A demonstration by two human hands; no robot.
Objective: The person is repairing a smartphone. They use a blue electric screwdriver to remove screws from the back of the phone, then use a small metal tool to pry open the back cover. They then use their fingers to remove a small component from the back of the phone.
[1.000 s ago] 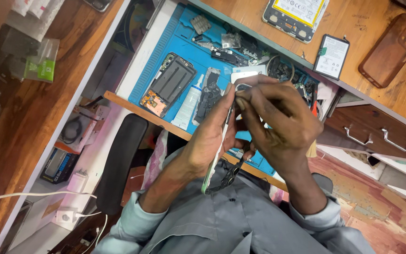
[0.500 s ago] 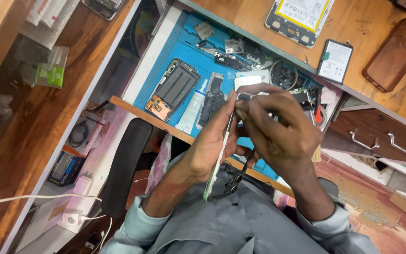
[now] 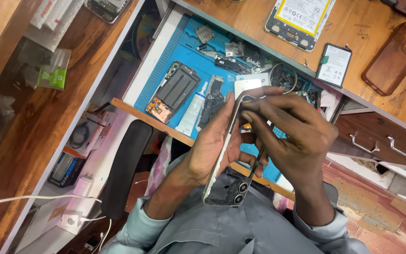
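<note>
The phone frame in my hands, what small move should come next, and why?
Probably keep the left hand bracing the phone frame and slide the right hand's fingertips along its top edge: they pinch there now, and the frame stands on edge above the blue mat.

Seen from above, the left hand (image 3: 212, 146) cradles a phone frame (image 3: 226, 164) with twin camera rings at its lower end, the right hand (image 3: 292, 136) closing its grip on the frame's upper edge, over a blue mat (image 3: 184, 42) strewn with an opened phone (image 3: 172, 91), a white tube (image 3: 192, 110) and small parts.
</note>
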